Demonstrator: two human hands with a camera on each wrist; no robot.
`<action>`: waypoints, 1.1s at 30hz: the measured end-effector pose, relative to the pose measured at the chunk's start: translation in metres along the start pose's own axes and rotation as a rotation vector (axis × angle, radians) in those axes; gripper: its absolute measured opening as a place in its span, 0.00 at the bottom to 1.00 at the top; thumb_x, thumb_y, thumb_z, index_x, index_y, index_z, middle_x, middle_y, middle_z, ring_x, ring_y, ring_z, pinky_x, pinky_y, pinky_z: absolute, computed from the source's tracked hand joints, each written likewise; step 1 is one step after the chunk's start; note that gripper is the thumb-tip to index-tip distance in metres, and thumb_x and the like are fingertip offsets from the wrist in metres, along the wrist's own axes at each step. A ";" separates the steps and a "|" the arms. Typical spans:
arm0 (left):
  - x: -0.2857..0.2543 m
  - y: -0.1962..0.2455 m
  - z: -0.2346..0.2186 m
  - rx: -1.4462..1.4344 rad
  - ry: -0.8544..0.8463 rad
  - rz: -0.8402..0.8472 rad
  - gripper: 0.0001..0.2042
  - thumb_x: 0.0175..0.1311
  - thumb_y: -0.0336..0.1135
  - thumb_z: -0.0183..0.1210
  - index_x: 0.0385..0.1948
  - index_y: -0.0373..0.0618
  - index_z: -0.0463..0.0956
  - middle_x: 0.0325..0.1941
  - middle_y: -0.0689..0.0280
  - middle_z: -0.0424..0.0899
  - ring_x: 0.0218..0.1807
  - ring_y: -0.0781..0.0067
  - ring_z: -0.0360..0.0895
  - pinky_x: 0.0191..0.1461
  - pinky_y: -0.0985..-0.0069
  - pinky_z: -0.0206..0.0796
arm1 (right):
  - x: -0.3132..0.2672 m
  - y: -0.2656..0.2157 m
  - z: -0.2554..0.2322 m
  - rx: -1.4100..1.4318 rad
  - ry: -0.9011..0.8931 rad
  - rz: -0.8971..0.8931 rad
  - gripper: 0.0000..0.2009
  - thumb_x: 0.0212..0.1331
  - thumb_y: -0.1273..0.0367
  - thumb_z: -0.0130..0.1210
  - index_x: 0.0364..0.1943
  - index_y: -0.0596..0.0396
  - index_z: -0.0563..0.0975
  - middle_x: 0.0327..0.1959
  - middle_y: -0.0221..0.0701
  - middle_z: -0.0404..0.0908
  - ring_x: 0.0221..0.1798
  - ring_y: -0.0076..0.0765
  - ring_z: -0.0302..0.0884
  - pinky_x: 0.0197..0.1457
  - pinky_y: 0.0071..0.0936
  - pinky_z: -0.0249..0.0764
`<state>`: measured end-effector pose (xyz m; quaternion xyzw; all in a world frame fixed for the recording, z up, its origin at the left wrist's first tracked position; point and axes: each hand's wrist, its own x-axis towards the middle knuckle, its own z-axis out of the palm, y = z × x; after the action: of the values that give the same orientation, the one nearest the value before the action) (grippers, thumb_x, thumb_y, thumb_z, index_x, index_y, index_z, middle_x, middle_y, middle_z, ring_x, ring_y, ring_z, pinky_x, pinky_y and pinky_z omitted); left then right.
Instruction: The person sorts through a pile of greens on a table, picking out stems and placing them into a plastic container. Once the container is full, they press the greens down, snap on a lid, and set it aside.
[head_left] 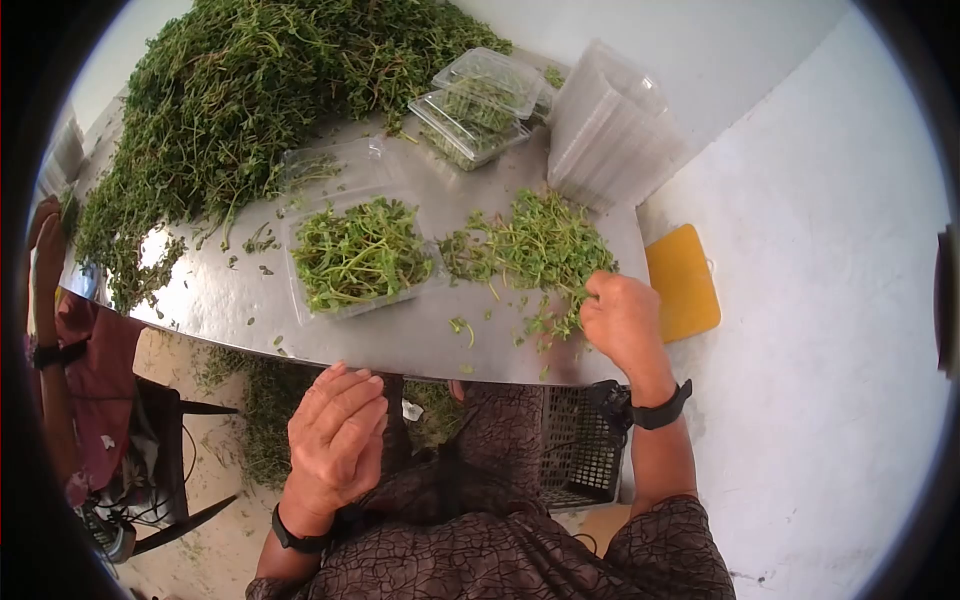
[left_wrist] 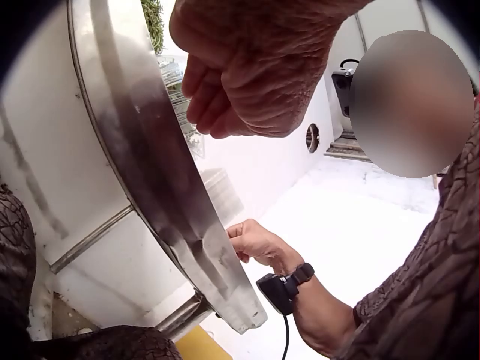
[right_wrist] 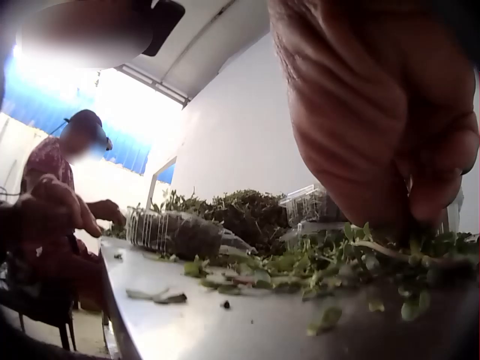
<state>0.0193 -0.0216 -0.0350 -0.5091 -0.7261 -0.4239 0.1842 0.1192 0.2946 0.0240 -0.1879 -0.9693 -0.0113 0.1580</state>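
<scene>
**Right hand in the loose herb sprigs, left hand idle at the desk edge**

The right hand (head_left: 622,322) sits at about 4 o'clock on the steel desk (head_left: 420,335), its fingers curled down into the small loose pile of herb sprigs (head_left: 530,245) and pinching some of them; the right wrist view shows the fingertips (right_wrist: 435,199) pressed into the greens. The left hand (head_left: 335,435) hangs off the near edge of the desk at about 6 o'clock, fingers loosely bent, holding nothing and touching nothing

Just beside the loose pile, toward 9 o'clock, stands an open clear plastic clamshell tray (head_left: 300,290) filled with herb sprigs. A large heap of uncut herbs (head_left: 250,90) covers the desk from 10 to 12 o'clock. At 12 o'clock lie two closed filled clamshells (head_left: 475,105), and at 1 o'clock a stack of empty clear trays (head_left: 605,130). A yellow board (head_left: 682,282) lies off the desk at 3 o'clock. Another person's sleeve (head_left: 95,370) shows at 8 o'clock
</scene>
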 end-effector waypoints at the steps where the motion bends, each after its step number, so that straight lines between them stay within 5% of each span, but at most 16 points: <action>1: 0.000 -0.001 -0.001 0.001 0.002 -0.003 0.15 0.42 0.18 0.61 0.36 0.38 0.78 0.44 0.58 0.82 0.49 0.53 0.81 0.60 0.53 0.72 | 0.000 0.003 -0.001 0.051 0.037 0.035 0.05 0.45 0.73 0.56 0.20 0.60 0.73 0.18 0.46 0.74 0.25 0.57 0.75 0.30 0.45 0.70; 6: -0.001 -0.005 -0.003 0.019 0.019 -0.015 0.15 0.42 0.17 0.62 0.35 0.38 0.78 0.44 0.58 0.83 0.48 0.54 0.81 0.60 0.53 0.72 | 0.007 0.006 -0.029 0.273 0.139 0.165 0.04 0.46 0.74 0.55 0.27 0.57 0.79 0.19 0.46 0.75 0.23 0.52 0.75 0.28 0.40 0.70; 8: 0.003 -0.007 -0.003 0.024 0.049 -0.007 0.14 0.42 0.17 0.62 0.35 0.38 0.78 0.44 0.58 0.83 0.48 0.54 0.81 0.60 0.54 0.72 | 0.012 -0.001 -0.041 0.338 0.161 0.189 0.05 0.49 0.76 0.56 0.31 0.58 0.81 0.17 0.40 0.76 0.18 0.33 0.74 0.25 0.30 0.67; 9: 0.006 -0.008 -0.004 0.021 0.072 -0.001 0.14 0.43 0.17 0.63 0.35 0.37 0.78 0.44 0.58 0.83 0.47 0.54 0.82 0.60 0.54 0.72 | 0.015 -0.007 -0.045 0.358 0.159 0.166 0.05 0.49 0.76 0.56 0.31 0.58 0.81 0.17 0.40 0.76 0.18 0.33 0.74 0.25 0.30 0.67; 11: 0.009 -0.009 -0.008 0.058 0.092 -0.015 0.14 0.44 0.18 0.63 0.35 0.37 0.79 0.44 0.58 0.83 0.47 0.54 0.82 0.60 0.53 0.72 | 0.019 -0.020 -0.052 0.586 0.092 0.223 0.04 0.53 0.79 0.56 0.32 0.60 0.80 0.16 0.27 0.75 0.19 0.15 0.67 0.23 0.19 0.62; 14: 0.014 -0.013 -0.012 0.042 0.147 -0.022 0.13 0.44 0.18 0.63 0.35 0.37 0.79 0.42 0.57 0.84 0.47 0.54 0.83 0.60 0.53 0.72 | 0.030 -0.047 -0.061 0.770 0.080 0.216 0.04 0.55 0.81 0.55 0.33 0.62 0.80 0.17 0.19 0.73 0.21 0.09 0.65 0.24 0.15 0.60; 18: 0.022 -0.019 -0.019 0.087 0.195 -0.027 0.12 0.44 0.18 0.63 0.34 0.36 0.79 0.42 0.57 0.84 0.47 0.54 0.83 0.60 0.54 0.72 | 0.052 -0.085 -0.071 0.810 0.058 0.079 0.05 0.57 0.81 0.55 0.34 0.61 0.80 0.19 0.18 0.73 0.23 0.08 0.66 0.24 0.14 0.60; 23: 0.031 -0.024 -0.026 0.097 0.231 -0.003 0.13 0.43 0.19 0.64 0.35 0.37 0.79 0.42 0.57 0.84 0.47 0.54 0.83 0.57 0.55 0.73 | 0.084 -0.121 -0.051 0.778 0.082 -0.278 0.05 0.53 0.80 0.55 0.33 0.59 0.79 0.23 0.32 0.78 0.21 0.25 0.73 0.26 0.24 0.68; 24: 0.033 -0.025 -0.027 0.102 0.231 -0.005 0.13 0.43 0.19 0.64 0.35 0.37 0.79 0.42 0.57 0.84 0.47 0.54 0.83 0.57 0.55 0.73 | 0.087 -0.127 -0.045 0.809 0.026 -0.267 0.06 0.51 0.79 0.56 0.34 0.58 0.79 0.25 0.38 0.79 0.22 0.34 0.76 0.27 0.29 0.70; 27: 0.037 -0.027 -0.030 0.127 0.232 -0.001 0.14 0.44 0.20 0.65 0.36 0.37 0.79 0.43 0.57 0.84 0.47 0.54 0.83 0.55 0.57 0.73 | 0.093 -0.137 -0.033 0.689 0.038 -0.364 0.07 0.52 0.77 0.59 0.36 0.57 0.79 0.26 0.37 0.80 0.24 0.35 0.78 0.28 0.30 0.71; 33: 0.043 -0.034 -0.032 0.176 0.196 -0.024 0.15 0.45 0.21 0.63 0.39 0.38 0.79 0.46 0.56 0.84 0.51 0.54 0.82 0.57 0.56 0.71 | 0.092 -0.118 -0.033 0.741 -0.018 -0.274 0.12 0.53 0.75 0.61 0.43 0.56 0.80 0.34 0.40 0.83 0.30 0.44 0.81 0.35 0.33 0.75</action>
<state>-0.0342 -0.0265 -0.0006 -0.4383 -0.7449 -0.4086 0.2933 0.0046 0.2152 0.0880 0.0130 -0.9252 0.3198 0.2036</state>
